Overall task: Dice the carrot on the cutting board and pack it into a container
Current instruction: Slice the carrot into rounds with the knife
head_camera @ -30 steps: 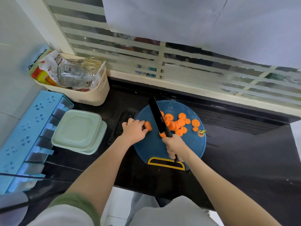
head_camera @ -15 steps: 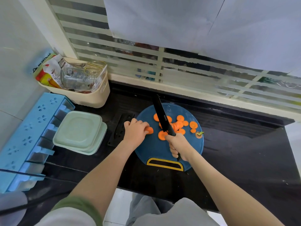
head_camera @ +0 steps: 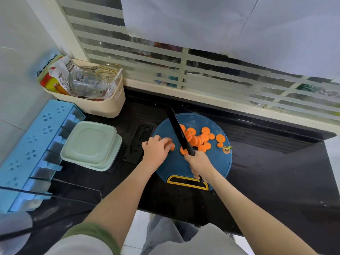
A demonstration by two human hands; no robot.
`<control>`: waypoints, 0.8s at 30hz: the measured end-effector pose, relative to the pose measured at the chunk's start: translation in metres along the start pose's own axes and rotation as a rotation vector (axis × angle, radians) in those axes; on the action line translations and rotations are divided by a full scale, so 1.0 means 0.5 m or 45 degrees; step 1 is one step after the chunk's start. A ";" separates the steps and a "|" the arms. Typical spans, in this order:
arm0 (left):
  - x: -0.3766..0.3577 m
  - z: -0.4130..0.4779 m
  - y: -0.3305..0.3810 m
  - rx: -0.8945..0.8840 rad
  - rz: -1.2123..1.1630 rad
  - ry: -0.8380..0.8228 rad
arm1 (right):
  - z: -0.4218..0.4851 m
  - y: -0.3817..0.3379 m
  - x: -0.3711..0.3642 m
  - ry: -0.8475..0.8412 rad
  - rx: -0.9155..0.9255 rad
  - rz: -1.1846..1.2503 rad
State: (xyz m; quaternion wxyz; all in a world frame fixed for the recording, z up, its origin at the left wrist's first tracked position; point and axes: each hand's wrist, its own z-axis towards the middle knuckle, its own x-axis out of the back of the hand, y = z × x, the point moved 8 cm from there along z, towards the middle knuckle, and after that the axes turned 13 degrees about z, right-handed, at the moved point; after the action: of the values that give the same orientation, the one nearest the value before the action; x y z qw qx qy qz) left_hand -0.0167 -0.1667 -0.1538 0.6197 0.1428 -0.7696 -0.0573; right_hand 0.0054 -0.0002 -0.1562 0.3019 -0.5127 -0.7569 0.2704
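Note:
A round blue cutting board (head_camera: 217, 162) lies on the black counter. Several orange carrot slices (head_camera: 199, 138) are piled on its far right part, with the cut-off carrot top (head_camera: 226, 149) beside them. My left hand (head_camera: 156, 149) holds down the short carrot stub (head_camera: 172, 146), which is mostly hidden under the fingers. My right hand (head_camera: 199, 163) grips the handle of a black knife (head_camera: 179, 132); its blade points away from me, a little to the right of the stub. Pale green lidded containers (head_camera: 91, 144) are stacked left of the board.
A black knife sheath (head_camera: 137, 145) lies between the containers and the board. A cream basket (head_camera: 103, 105) of packets stands at the back left. A light blue rack (head_camera: 35, 144) runs along the left wall. The counter's front edge is close below the board.
The carrot stub under my left hand has got shorter. One more slice lies by the blade near my right hand. The knife sits slightly right of the stub.

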 end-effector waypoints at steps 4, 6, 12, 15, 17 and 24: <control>-0.008 0.003 0.001 0.003 -0.089 -0.022 | -0.006 -0.001 -0.001 0.023 0.015 -0.041; -0.007 0.003 -0.002 0.046 -0.132 0.002 | -0.008 -0.002 -0.003 0.028 0.026 -0.071; -0.008 -0.007 -0.032 0.226 -0.363 0.084 | -0.011 0.003 -0.017 0.027 0.025 -0.131; -0.012 -0.009 -0.034 0.244 -0.393 0.111 | -0.012 0.002 -0.025 0.009 0.035 -0.171; -0.015 -0.008 -0.034 0.262 -0.400 0.124 | -0.014 -0.001 -0.028 0.013 0.047 -0.226; -0.012 -0.013 -0.023 0.319 -0.363 0.149 | -0.020 -0.009 -0.028 0.044 0.069 -0.284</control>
State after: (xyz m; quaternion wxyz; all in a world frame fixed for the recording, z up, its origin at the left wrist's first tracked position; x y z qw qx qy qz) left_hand -0.0076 -0.1754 -0.1612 0.6265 0.3294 -0.7053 -0.0398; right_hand 0.0139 -0.0141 -0.1488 0.3569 -0.4214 -0.7964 0.2467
